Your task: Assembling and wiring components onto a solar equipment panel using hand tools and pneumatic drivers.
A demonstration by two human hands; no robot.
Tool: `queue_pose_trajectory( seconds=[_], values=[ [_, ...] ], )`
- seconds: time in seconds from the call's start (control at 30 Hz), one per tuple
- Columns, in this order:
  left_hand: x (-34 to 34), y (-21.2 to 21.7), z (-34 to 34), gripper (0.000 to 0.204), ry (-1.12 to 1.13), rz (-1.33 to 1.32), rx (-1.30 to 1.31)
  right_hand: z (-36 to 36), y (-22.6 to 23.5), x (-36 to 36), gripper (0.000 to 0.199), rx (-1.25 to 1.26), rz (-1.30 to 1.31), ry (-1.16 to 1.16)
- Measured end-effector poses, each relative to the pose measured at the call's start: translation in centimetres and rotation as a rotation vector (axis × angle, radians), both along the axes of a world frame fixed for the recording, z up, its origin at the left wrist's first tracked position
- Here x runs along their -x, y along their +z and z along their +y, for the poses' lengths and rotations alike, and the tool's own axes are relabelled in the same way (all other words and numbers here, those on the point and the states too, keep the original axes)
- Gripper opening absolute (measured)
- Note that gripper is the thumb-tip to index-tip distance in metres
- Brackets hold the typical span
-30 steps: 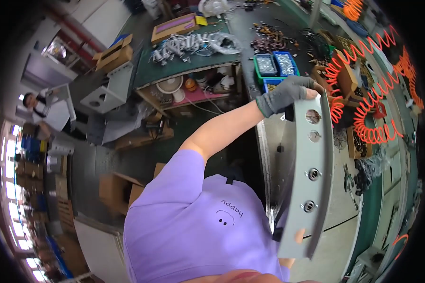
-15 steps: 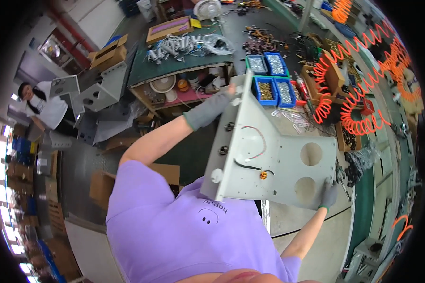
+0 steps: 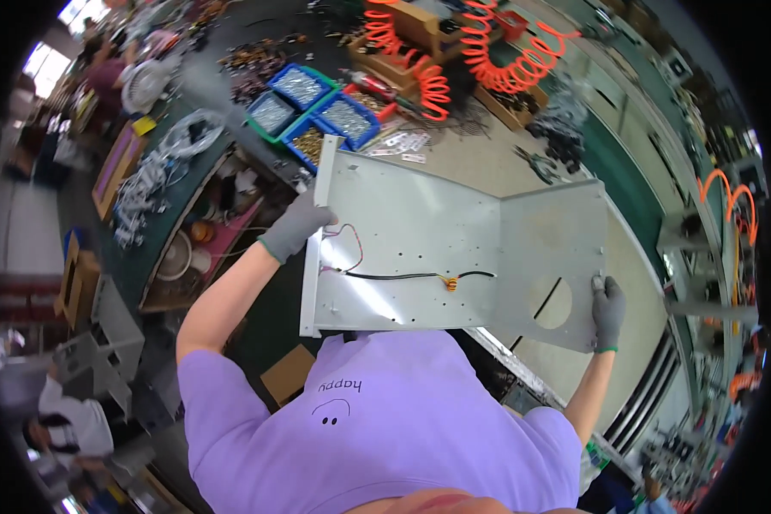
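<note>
Between my two grey-gloved hands is a bent grey sheet-metal chassis point(image 3: 411, 223), held up in front of my torso with its inside facing up. My left hand point(image 3: 301, 224) is closed on its narrow left flange. My right hand point(image 3: 608, 313) grips the edge of the right-hand panel, which has a large round cutout. A black sleeved cable point(image 3: 385, 276) runs across the inner face, with an orange-yellow ring-shaped coil point(image 3: 451, 283) on it. Beside the left flange curves a thin reddish wire loop point(image 3: 358, 244).
Beyond the chassis, blue bins point(image 3: 343, 120) of small metal parts stand on the bench. Pliers point(image 3: 535, 164) lie near dark plastic bags point(image 3: 564, 128). Orange coiled air hoses point(image 3: 505, 56) hang above. Another person point(image 3: 73, 424) is at the left, beside grey metal housings point(image 3: 103, 351).
My view and body have turned right, so bins and bench shift left. The chassis has tipped from slanted to nearly level, its inside now facing up. Both hands keep their hold.
</note>
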State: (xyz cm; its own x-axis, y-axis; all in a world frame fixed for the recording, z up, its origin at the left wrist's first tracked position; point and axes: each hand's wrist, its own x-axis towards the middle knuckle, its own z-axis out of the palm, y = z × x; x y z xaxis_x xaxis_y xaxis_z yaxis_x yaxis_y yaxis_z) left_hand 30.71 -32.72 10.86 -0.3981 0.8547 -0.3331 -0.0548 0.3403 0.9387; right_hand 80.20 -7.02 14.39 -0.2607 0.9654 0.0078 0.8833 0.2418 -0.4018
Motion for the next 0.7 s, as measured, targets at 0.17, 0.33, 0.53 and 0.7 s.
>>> queue_pose_trajectory(
  seconds=[0.17, 0.33, 0.53, 0.7],
  values=[
    [-1.8, -5.9, 11.0, 0.045, -0.175, 0.267, 0.178, -5.8, 4.3, -4.2, 0.034, -0.137, -0.148, -0.163],
    [-4.8, -14.1, 20.4, 0.045, -0.303, 0.07, 0.093, -8.8, 5.0, -5.4, 0.036, -0.154, -0.197, -0.36],
    [-5.5, -16.7, 22.5, 0.045, -0.321, 0.155, 0.016, -9.7, 2.6, -4.7, 0.037, -0.157, -0.27, -0.407],
    [-6.1, -15.7, 15.4, 0.054, -0.464, 0.272, 0.225, -8.4, 4.3, -5.0, 0.024, 0.042, -0.372, -0.386]
  ],
)
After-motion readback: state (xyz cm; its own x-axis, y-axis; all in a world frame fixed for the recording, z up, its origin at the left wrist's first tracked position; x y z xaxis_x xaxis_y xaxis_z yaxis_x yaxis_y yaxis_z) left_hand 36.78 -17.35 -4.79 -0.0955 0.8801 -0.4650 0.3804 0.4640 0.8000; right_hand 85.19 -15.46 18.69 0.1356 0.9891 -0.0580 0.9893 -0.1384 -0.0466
